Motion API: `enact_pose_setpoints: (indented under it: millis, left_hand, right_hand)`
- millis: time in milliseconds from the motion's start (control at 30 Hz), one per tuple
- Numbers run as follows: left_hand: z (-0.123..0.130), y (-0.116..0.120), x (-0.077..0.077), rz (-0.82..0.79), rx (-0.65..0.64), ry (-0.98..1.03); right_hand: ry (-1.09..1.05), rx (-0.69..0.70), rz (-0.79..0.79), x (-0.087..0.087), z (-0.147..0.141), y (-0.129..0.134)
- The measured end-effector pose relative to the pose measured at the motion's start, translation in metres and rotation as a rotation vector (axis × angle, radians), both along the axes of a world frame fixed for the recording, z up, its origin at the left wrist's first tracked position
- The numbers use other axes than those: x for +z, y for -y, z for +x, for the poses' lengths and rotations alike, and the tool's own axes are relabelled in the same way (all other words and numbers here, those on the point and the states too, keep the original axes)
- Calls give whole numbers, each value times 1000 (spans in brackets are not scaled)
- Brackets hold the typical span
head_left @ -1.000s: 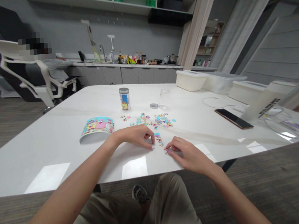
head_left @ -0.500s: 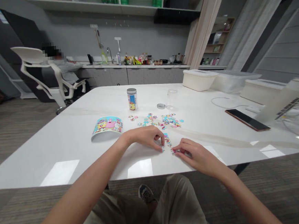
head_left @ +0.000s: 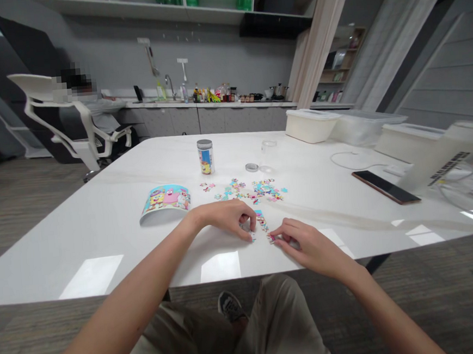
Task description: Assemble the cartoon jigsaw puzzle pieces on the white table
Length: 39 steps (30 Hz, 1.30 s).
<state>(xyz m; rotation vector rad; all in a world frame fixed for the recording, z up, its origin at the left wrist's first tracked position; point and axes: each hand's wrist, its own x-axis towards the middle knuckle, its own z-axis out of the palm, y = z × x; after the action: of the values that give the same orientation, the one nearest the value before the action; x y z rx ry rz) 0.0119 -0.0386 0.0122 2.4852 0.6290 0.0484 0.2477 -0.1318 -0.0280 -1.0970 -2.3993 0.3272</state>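
Note:
A short strip of joined puzzle pieces [head_left: 261,218] lies on the white table between my hands. My left hand [head_left: 235,219] is curled at its left, with thumb and index finger at a small piece [head_left: 253,235]. On the other side, my right hand [head_left: 303,242] pinches a pinkish piece [head_left: 271,238] at the strip's lower end. Beyond them spreads a loose pile of colourful puzzle pieces [head_left: 267,188]. A curved cartoon picture card [head_left: 166,199] stands to the left of the pile.
Behind the pile are a cartoon-labelled jar [head_left: 206,158], a metal lid [head_left: 251,167] and a clear container [head_left: 268,146]. A phone [head_left: 384,186] and white boxes [head_left: 311,126] are on the right. A person [head_left: 96,114] sits at the far left.
The camera view has shifted slightly, moving the scene a little to the left. Both hands keep nearly the same pose around the strip.

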Motion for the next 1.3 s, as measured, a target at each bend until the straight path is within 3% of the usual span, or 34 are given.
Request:
enact_pose_setpoints:
  millis: [1300]
  left_hand:
    - [1,3,3,43,11,-1]
  right_hand:
    - [19,-13,4,1,-1,0]
